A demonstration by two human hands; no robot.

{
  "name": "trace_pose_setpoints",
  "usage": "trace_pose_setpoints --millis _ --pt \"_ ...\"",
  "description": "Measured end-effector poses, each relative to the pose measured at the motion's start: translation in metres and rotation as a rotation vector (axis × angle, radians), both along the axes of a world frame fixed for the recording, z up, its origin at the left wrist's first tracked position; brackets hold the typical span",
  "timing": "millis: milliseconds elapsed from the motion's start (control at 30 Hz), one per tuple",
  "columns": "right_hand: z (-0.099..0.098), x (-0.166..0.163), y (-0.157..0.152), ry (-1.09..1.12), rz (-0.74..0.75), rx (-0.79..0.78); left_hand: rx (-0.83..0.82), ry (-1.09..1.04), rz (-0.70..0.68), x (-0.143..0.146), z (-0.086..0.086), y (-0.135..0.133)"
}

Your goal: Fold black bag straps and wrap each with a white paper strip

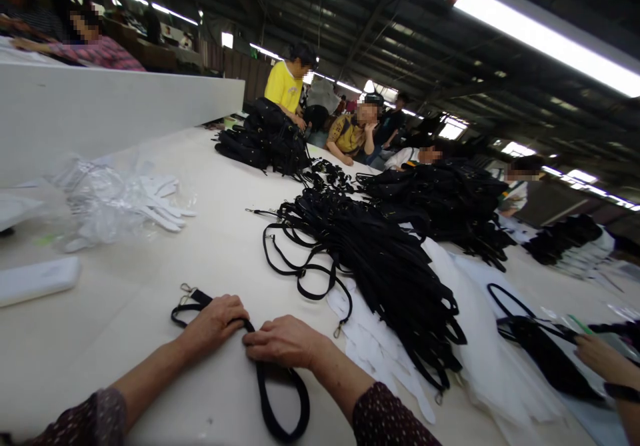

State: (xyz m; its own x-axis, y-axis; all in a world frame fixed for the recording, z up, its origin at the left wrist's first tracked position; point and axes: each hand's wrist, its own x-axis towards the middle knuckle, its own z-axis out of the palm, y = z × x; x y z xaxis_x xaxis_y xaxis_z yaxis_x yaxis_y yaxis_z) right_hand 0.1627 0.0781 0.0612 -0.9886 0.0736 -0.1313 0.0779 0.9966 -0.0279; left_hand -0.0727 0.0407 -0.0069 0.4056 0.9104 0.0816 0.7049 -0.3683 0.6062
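Observation:
My left hand (216, 323) and my right hand (283, 341) rest close together on a black strap (280, 399) lying on the white table (125, 313). Both hands press down on the strap with fingers curled over it, fingertips nearly touching. The strap loops toward me below my right hand, and its metal clip end (187, 292) lies just beyond my left hand. A big heap of black straps (380, 259) lies a little past my right hand.
White gloves in clear plastic (120, 203) lie at the left, a flat white object (37, 279) nearer. White fabric pieces (380, 353) lie under the heap. More black piles (270, 139) sit farther along. Several people sit at the far side; another person's hand (605, 359) is at the right edge.

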Motion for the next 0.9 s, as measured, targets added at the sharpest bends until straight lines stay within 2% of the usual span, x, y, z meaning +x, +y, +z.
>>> trace_pose_setpoints --millis 133,233,367,500,633,767,900 --pt "0.003 0.006 -0.005 0.004 -0.115 -0.135 0.007 0.004 -0.008 -0.001 -0.003 0.001" --pt "0.003 0.006 -0.006 0.004 -0.296 -0.283 0.019 0.009 -0.01 0.0 -0.005 0.0" --pt "-0.001 -0.005 -0.007 0.023 -0.526 -0.357 0.015 0.058 0.024 -0.011 -0.002 0.001" --pt "-0.003 -0.021 -0.011 0.059 -0.665 -0.371 -0.029 0.12 0.088 -0.043 0.008 0.003" --pt "-0.007 -0.034 -0.016 0.083 -0.758 -0.346 -0.115 0.12 0.092 -0.07 0.017 0.001" --pt "-0.013 -0.042 -0.023 0.071 -0.844 -0.242 -0.168 0.103 0.089 -0.074 0.032 -0.007" --pt "-0.019 -0.046 -0.029 0.066 -0.855 -0.177 -0.192 0.108 0.077 -0.071 0.046 -0.019"
